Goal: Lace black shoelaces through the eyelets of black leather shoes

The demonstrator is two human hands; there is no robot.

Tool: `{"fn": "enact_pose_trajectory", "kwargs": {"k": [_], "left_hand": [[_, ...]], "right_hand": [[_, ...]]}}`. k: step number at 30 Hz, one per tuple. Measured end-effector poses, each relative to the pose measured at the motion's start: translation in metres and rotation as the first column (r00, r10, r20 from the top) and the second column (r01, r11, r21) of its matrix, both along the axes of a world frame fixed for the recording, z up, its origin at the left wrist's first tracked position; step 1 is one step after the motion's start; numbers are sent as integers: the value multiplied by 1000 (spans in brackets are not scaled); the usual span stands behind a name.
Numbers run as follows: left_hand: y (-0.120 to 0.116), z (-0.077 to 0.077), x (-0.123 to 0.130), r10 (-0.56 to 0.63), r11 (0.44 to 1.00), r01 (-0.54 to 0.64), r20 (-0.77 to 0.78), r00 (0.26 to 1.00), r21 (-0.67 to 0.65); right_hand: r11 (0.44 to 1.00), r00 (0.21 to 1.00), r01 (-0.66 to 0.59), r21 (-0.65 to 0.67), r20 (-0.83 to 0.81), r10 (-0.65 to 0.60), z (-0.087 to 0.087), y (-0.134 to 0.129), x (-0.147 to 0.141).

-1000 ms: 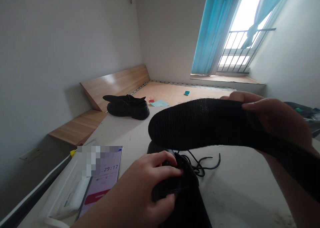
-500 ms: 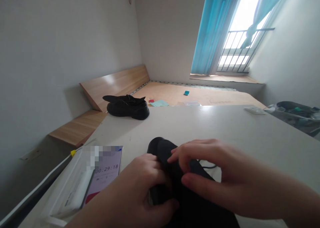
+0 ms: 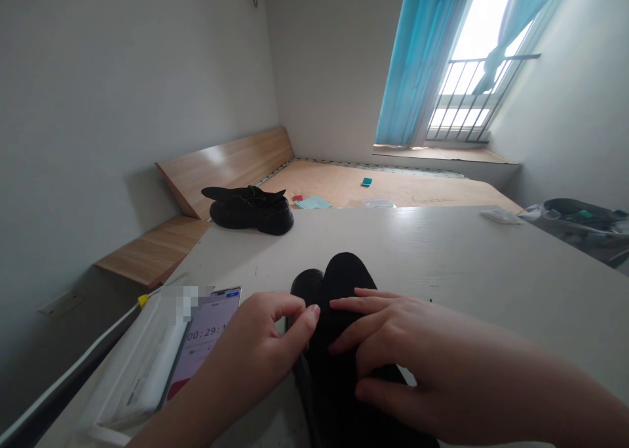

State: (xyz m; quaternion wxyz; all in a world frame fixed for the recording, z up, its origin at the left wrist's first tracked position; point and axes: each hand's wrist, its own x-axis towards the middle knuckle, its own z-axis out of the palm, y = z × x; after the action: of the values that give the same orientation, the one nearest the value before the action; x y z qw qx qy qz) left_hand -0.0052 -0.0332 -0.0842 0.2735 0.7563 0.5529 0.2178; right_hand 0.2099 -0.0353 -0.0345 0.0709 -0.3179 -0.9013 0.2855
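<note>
A black shoe [image 3: 307, 283] lies lengthwise at the near middle of the table, its lower part dark and partly hidden. Over it, shifted to the right, lies a flat black insole [image 3: 346, 272] with a rounded far end. My right hand [image 3: 393, 343] rests across the insole, fingers spread and touching its top. At the shoe's left side is my left hand [image 3: 275, 330], its fingers curled and thumb against the index finger; what lies in this pinch, if anything, cannot be made out.
Another black shoe [image 3: 253, 215] stands at the table's far left with an insole [image 3: 230, 192] on top. Left of my hands lie a phone [image 3: 209, 333] with a running timer and a clear plastic case [image 3: 122, 395]. A small plastic packet [image 3: 500, 217] sits at the far right edge.
My left hand has drawn left and up, its thumb now against the index finger. My right-hand fingers have spread flatter over the insole, whose rounded end now shows farther forward.
</note>
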Motion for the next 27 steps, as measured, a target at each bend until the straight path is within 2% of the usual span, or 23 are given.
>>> {"fn": "enact_pose_trajectory", "kwargs": {"k": [4, 6, 8, 10, 12, 13, 14, 15, 17, 19, 23, 27], "left_hand": [[1, 0, 0, -5, 1000, 5, -5, 1000, 9], [1, 0, 0, -16, 1000, 16, 9, 1000, 2], [0, 2, 0, -23, 1000, 23, 35, 999, -13], [-2, 3, 1, -25, 999, 26, 50, 998, -29], [-2, 5, 2, -24, 999, 25, 47, 999, -41], [-3, 5, 3, -26, 999, 28, 42, 999, -44], [-3, 6, 4, -26, 999, 28, 39, 999, -44], [-3, 6, 4, -24, 999, 25, 35, 999, -43], [-2, 5, 5, -18, 999, 19, 25, 1000, -34], [-2, 4, 5, -11, 1000, 12, 19, 1000, -15], [-2, 2, 4, -9, 1000, 9, 20, 1000, 16], [-1, 2, 4, -14, 1000, 14, 17, 1000, 23]], "right_hand": [[997, 997, -49, -57, -67, 45, -7, 5, -5], [994, 982, -77, -72, -180, 63, -8, 8, -3], [999, 946, -42, -30, -324, 30, -8, 12, 1], [987, 918, 140, 77, -384, -100, -7, 18, 7], [899, 901, 379, 219, -309, -304, -6, 23, 13], [849, 885, 457, 267, -232, -403, -6, 25, 15], [822, 867, 498, 278, -144, -477, -6, 26, 16], [826, 857, 509, 242, -58, -512, -7, 27, 16], [866, 867, 491, 95, 49, -497, -12, 27, 12], [884, 883, 467, 13, 41, -467, -18, 25, 6], [885, 887, 461, 69, -21, -460, -27, 23, -6], [920, 920, 389, 39, -66, -386, -26, 23, -6]]}}
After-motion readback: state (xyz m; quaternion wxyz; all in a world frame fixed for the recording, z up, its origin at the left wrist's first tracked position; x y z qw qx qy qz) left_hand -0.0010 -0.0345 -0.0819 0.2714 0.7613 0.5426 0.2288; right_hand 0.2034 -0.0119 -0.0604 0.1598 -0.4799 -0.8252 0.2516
